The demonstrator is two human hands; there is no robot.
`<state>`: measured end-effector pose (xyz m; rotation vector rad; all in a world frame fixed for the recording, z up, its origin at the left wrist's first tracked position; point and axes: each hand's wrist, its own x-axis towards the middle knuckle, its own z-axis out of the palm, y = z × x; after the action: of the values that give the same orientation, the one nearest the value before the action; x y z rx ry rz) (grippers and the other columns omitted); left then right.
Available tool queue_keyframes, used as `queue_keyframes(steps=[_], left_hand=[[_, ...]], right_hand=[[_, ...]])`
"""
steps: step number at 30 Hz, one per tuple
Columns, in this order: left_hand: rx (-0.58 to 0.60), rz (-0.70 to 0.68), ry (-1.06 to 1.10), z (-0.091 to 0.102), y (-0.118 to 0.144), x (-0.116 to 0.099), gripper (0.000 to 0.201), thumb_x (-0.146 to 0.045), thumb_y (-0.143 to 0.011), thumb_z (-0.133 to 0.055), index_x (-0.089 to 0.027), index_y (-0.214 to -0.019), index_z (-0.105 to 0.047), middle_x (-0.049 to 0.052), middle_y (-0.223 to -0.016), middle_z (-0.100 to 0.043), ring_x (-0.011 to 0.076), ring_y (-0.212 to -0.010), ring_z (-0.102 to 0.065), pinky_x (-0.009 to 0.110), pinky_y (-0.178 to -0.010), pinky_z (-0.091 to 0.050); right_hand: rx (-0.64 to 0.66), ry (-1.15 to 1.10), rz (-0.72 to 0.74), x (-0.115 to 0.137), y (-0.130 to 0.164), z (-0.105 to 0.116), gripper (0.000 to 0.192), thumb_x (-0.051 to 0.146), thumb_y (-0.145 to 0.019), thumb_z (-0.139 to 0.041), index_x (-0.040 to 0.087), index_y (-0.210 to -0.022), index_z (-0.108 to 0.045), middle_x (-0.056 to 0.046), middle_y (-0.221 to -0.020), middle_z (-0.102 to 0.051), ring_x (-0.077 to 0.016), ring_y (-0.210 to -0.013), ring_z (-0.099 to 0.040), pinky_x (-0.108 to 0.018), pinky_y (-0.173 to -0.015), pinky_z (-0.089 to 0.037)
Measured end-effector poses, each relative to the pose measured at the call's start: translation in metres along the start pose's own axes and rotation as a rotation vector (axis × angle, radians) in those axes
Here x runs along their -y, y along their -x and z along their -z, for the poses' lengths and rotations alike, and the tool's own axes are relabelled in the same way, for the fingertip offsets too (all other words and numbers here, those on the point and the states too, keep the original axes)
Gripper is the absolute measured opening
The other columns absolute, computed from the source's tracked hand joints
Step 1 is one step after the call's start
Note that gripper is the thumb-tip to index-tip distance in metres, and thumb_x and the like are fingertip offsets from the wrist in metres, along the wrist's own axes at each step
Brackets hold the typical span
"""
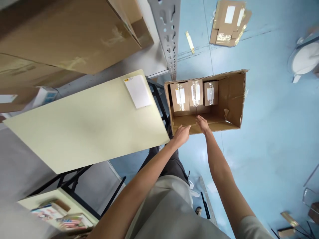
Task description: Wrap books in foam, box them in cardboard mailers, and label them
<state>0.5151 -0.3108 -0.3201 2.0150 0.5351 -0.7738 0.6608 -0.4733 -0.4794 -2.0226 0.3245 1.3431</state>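
Note:
A large open cardboard box (235, 99) stands on the floor in front of me. Inside, along its far side, three small taped cartons sit in a row: a left carton (176, 105), a middle carton (191, 101) and a right carton (215, 89), each with a white label. My left hand (182, 134) is at the near edge of the large box, fingers reaching forward and holding nothing that I can see. Just to the right, my right hand (202, 123) extends over that same edge, its fingers stretched out and no object in them. Whether either hand touches the cardboard is unclear.
A pale table (94, 122) on black legs is at my left, with a stack of white sheets (139, 91) near its corner. Behind it are a perforated metal post (167, 36) and big cartons (69, 36). Flattened cardboard (228, 25) lies on the blue floor.

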Motion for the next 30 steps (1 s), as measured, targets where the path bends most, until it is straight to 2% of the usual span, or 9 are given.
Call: queue_keyframes(steps=[3,7,10,14,18,20,23,26,30], left_hand=[[-0.03,-0.009,0.027,-0.004,0.02,0.001,0.06,-0.002,-0.105,-0.048,-0.013,-0.162,-0.063,0.016,-0.14,-0.083,0.0255,-0.129,-0.08,0.044,-0.135,-0.044],[-0.025,0.02,0.047,-0.014,0.041,0.011,0.056,-0.004,-0.105,-0.05,-0.012,-0.158,-0.066,0.018,-0.148,-0.079,0.0288,-0.138,-0.076,0.045,-0.131,-0.05],[-0.077,0.061,0.106,-0.023,0.047,0.02,0.059,-0.006,-0.105,-0.051,-0.011,-0.164,-0.059,0.023,-0.171,-0.061,0.0319,-0.159,-0.061,0.047,-0.135,-0.047],[-0.247,0.207,0.217,-0.023,0.023,0.029,0.073,-0.012,-0.106,-0.055,-0.011,-0.177,-0.04,0.025,-0.193,-0.019,0.0391,-0.179,-0.026,0.054,-0.143,-0.037],[-0.354,0.369,0.247,0.001,-0.024,0.041,0.085,-0.016,-0.103,-0.064,-0.018,-0.182,-0.034,0.019,-0.196,-0.007,0.0448,-0.182,-0.006,0.062,-0.146,-0.028],[-0.326,0.297,0.119,0.017,-0.046,0.051,0.09,-0.013,-0.099,-0.067,-0.021,-0.183,-0.035,0.015,-0.196,-0.009,0.042,-0.182,0.002,0.067,-0.147,-0.017],[-0.191,0.183,-0.078,0.036,-0.072,0.068,0.088,-0.016,-0.093,-0.078,-0.023,-0.176,-0.05,0.013,-0.192,-0.03,0.0367,-0.183,-0.004,0.067,-0.148,0.002],[-0.043,0.283,-0.207,0.044,-0.09,0.079,0.088,-0.03,-0.082,-0.096,-0.019,-0.165,-0.066,0.019,-0.181,-0.05,0.0437,-0.181,-0.014,0.069,-0.145,0.01],[0.076,0.412,-0.337,0.038,-0.101,0.076,0.097,-0.027,-0.07,-0.105,-0.011,-0.159,-0.07,0.025,-0.176,-0.054,0.0454,-0.181,-0.011,0.062,-0.146,0.013]], right_hand=[[-0.002,0.161,0.021,-0.01,0.026,0.004,0.058,0.049,-0.106,-0.07,0.017,-0.155,-0.07,-0.019,-0.165,-0.068,-0.0305,-0.153,-0.068,-0.046,-0.127,-0.056],[-0.019,0.434,0.045,-0.014,0.048,0.009,0.059,0.049,-0.106,-0.071,0.014,-0.153,-0.072,-0.02,-0.161,-0.071,-0.0324,-0.153,-0.066,-0.045,-0.128,-0.053],[-0.059,0.669,0.033,-0.006,0.047,0.026,0.06,0.034,-0.106,-0.067,0.011,-0.161,-0.068,-0.024,-0.155,-0.074,-0.0374,-0.154,-0.064,-0.049,-0.133,-0.046],[-0.081,0.941,0.01,0.007,0.039,0.064,0.067,0.018,-0.101,-0.062,0.009,-0.168,-0.062,-0.026,-0.162,-0.068,-0.0401,-0.157,-0.06,-0.053,-0.135,-0.041],[0.004,1.131,0.011,0.004,0.045,0.092,0.068,0.017,-0.093,-0.072,0.02,-0.161,-0.071,-0.018,-0.155,-0.075,-0.0363,-0.148,-0.067,-0.046,-0.126,-0.049],[0.031,1.205,0.031,-0.003,0.051,0.095,0.059,0.017,-0.097,-0.068,0.023,-0.155,-0.076,-0.016,-0.154,-0.076,-0.0342,-0.146,-0.067,-0.044,-0.125,-0.049],[0.026,1.29,0.086,-0.016,0.058,0.089,0.051,0.014,-0.107,-0.051,0.026,-0.145,-0.082,-0.014,-0.154,-0.076,-0.0302,-0.149,-0.064,-0.043,-0.13,-0.04],[0.012,1.34,0.126,-0.023,0.059,0.084,0.057,0.012,-0.109,-0.042,0.028,-0.146,-0.082,-0.013,-0.158,-0.075,-0.0281,-0.152,-0.061,-0.042,-0.133,-0.034],[0.028,1.375,0.146,-0.022,0.058,0.087,0.057,0.015,-0.111,-0.041,0.032,-0.149,-0.081,-0.01,-0.16,-0.074,-0.0282,-0.151,-0.062,-0.042,-0.131,-0.036]])
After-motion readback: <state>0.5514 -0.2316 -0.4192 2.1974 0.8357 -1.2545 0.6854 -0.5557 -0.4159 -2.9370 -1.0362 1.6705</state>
